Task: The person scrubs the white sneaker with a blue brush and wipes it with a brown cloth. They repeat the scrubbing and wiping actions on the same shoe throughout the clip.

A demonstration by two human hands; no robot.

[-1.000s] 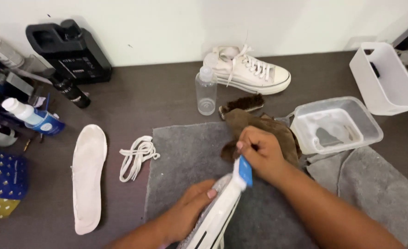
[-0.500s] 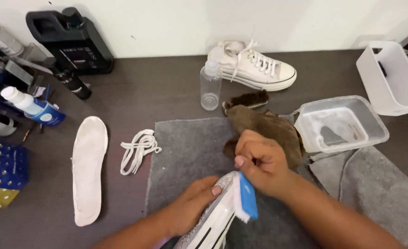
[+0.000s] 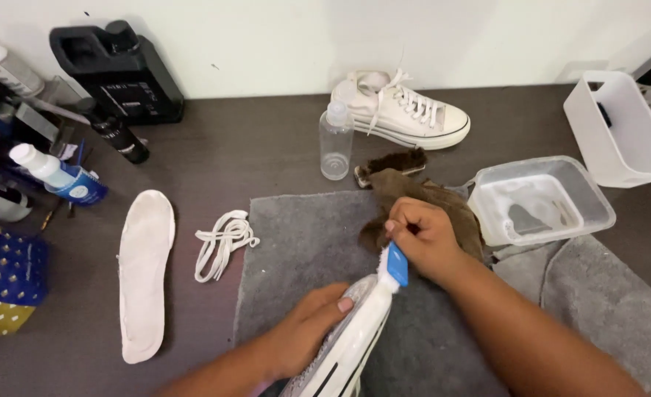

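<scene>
A dark wood-grain table (image 3: pixel 252 154) stands against a plain white wall (image 3: pixel 281 40), evenly lit, with soft shadows falling behind.

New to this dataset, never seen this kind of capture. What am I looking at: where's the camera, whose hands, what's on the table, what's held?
There is no robot here. One camera sits on a person's head and looks down at their two bare hands over a dark table.

The left hand steadies a white sneaker lying on a grey towel. The right hand grips a blue brush, with its white bristles against the sneaker's toe end.

Around them: a brown cloth, a clear plastic tub, a second white sneaker by the wall, a small clear bottle, a dark-bristled brush, loose white laces, a white insole, a black jug and a white bin.
</scene>
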